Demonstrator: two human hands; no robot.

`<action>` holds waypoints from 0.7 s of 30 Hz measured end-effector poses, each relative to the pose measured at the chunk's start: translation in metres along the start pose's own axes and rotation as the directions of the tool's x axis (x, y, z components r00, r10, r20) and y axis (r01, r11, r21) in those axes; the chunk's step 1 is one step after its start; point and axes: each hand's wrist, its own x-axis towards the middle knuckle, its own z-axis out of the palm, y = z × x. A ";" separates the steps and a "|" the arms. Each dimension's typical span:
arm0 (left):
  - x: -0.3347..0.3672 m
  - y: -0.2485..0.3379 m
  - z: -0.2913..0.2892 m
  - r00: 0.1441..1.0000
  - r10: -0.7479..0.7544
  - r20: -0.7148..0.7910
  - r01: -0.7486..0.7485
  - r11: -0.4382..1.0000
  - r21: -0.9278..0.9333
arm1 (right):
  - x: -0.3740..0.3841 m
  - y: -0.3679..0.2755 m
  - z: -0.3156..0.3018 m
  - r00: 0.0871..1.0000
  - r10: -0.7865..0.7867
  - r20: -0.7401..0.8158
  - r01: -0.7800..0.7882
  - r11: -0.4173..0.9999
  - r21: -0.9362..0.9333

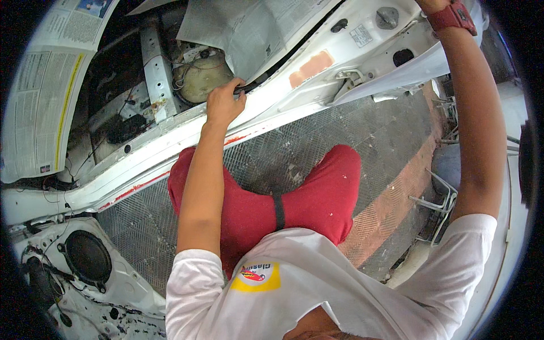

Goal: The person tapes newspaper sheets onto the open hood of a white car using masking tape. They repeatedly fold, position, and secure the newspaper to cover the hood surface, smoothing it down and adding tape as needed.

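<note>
My left hand [225,105] is at the white door sill [187,127] of a car body, thumb and fingers bent together. Their tips meet at a dark strip [262,78] along the opening's edge, just below a newspaper sheet [255,34]. What they pinch is too small to make out. Of my right hand [433,4] only the part by the wrist shows, at the top edge; its fingers are out of the picture. A red wristwatch [451,18] is on that arm, which reaches up past the white pillar with a sanded, peach-coloured patch [311,68].
More newspaper [42,102] hangs at the left. Inside the car body are a metal crossbar [157,71] and loose wires. A stripped door panel with a round speaker [88,258] stands at lower left. A metal rack [439,195] is at the right, beside the ribbed floor mat [385,130].
</note>
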 end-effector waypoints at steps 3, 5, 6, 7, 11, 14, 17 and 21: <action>-0.001 0.001 -0.003 0.990 -0.093 0.103 0.092 0.996 0.008 | -0.001 0.003 0.007 0.999 0.035 0.019 -0.035 0.999 -0.022; 0.000 0.000 -0.004 1.000 -0.015 0.018 0.015 1.000 -0.022 | -0.003 0.003 0.011 1.000 0.026 0.012 -0.025 0.998 -0.054; 0.000 0.000 -0.005 1.000 0.006 -0.009 -0.007 1.000 -0.024 | -0.004 0.002 0.013 1.000 0.022 0.006 -0.021 0.997 -0.070; 0.000 0.001 -0.005 0.999 0.031 -0.024 -0.032 0.998 -0.061 | -0.004 0.001 0.015 1.000 0.012 -0.004 -0.013 0.998 -0.053; 0.001 0.004 -0.002 0.986 -0.129 0.102 0.127 0.992 0.025 | -0.003 -0.003 0.023 1.000 -0.007 0.015 0.009 0.996 -0.089; 0.001 0.009 0.003 0.982 -0.161 0.102 0.148 0.981 0.127 | -0.002 -0.001 0.026 0.998 -0.057 0.041 0.060 0.995 -0.084; 0.000 0.014 0.005 0.987 -0.152 0.054 0.142 0.977 0.157 | -0.001 0.000 0.029 0.995 -0.079 0.058 0.083 0.994 -0.074; 0.001 0.021 0.005 0.980 -0.197 0.031 0.190 0.967 0.167 | -0.007 0.000 0.036 0.985 -0.160 -0.067 0.158 0.987 -0.044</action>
